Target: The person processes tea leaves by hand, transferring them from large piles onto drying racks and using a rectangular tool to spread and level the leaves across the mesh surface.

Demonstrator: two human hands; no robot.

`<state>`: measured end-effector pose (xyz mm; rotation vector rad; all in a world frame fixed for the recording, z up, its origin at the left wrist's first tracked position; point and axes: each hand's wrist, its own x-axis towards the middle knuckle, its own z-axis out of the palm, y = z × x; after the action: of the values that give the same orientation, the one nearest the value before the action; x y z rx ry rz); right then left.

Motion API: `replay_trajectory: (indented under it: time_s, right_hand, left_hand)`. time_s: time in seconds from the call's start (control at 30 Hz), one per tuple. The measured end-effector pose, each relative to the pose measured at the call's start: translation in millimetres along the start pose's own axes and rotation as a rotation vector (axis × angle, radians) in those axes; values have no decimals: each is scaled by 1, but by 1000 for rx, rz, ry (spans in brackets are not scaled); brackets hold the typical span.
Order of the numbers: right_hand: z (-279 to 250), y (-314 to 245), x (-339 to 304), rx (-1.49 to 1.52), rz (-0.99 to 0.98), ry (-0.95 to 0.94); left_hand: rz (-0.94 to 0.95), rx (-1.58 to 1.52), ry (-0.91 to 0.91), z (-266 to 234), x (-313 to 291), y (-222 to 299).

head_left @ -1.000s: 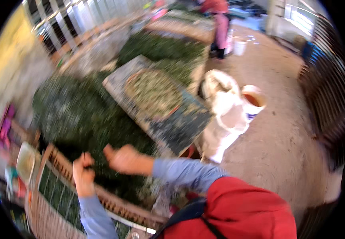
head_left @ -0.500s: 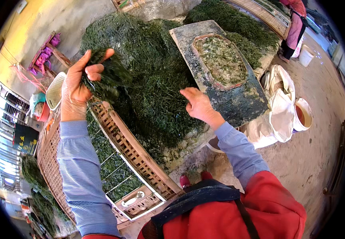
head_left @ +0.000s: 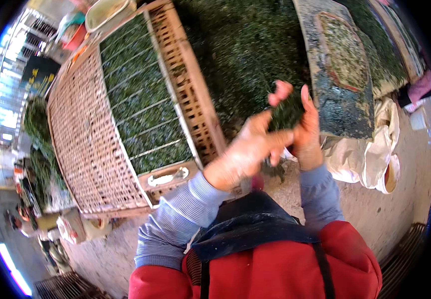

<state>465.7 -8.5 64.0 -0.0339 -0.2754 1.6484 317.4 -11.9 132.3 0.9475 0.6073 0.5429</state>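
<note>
A small dark-green clump of seaweed (head_left: 286,113) is held between my two hands, in front of my chest. My left hand (head_left: 248,147), smeared by motion, closes on the clump from the left. On the other side my right hand (head_left: 307,127) cups it, thumb pointing up. Just beyond them spreads a large heap of wet seaweed (head_left: 245,50). To my left, a woven bamboo mat (head_left: 83,134) carries a white-edged frame (head_left: 173,99) with slats across it, and seaweed fills its sections. The frame's near end has a white handle (head_left: 167,178).
A dark board (head_left: 342,112) with a raised, seaweed-covered panel leans on the heap at right. White sacks (head_left: 355,159) and a bucket (head_left: 391,174) stand on the floor beside it. A pale basin (head_left: 107,14) and a red tub (head_left: 74,37) sit at far left.
My left hand has come down and right from above the mat with the seaweed, meeting my right hand, which now holds the clump too. The view has swung toward the frame on the left.
</note>
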Motion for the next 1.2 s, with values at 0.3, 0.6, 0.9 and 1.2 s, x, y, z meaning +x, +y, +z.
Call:
replay_trajectory:
  time_s: [0.3,0.6,0.9,1.2]
  right_hand:
    - [-69,133,-63,-6,-63,412]
    - [-91,237,-68,-71,-110,608]
    - [-62,130,-80,-1102,5,1000]
    - [-39,292,-74,-1632,419,42]
  left_hand:
    - [-273,346,69,-143,-176,-82]
    - [-417,378,403,-266,-264,-98]
    - [-396,526,552,-269,-274,-108]
    - [-412,538,413,-280,-273,-105]
